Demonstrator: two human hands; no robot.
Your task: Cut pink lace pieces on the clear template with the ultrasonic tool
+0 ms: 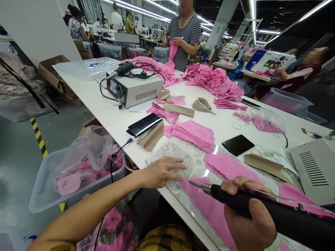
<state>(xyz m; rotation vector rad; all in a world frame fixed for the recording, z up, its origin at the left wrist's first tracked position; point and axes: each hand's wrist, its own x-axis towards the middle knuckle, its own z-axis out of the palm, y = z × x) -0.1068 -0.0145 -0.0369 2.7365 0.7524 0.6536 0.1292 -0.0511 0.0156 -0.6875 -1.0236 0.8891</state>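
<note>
My right hand (248,212) is wrapped round a thick black handpiece (238,199) with a pointed metal tip. The tip hovers over or touches the upper left part of a pink fabric piece (206,204); I cannot tell which. My left hand (163,171) is open, fingers stretched out, resting on a clear patterned template (180,155) beside that piece's corner. Just beyond lie another pink piece (230,165) and a layered stack of pink pieces (193,134). Part of the pink piece is hidden behind my right hand.
A grey control box (142,89) carries a second black handpiece. Two phones, (145,123) one stacked on a white block, lie on the table. Pink heaps (214,80) stand at the back, before a person in stripes (187,38). A plastic bin (78,195) sits left; another box (314,170) stands right.
</note>
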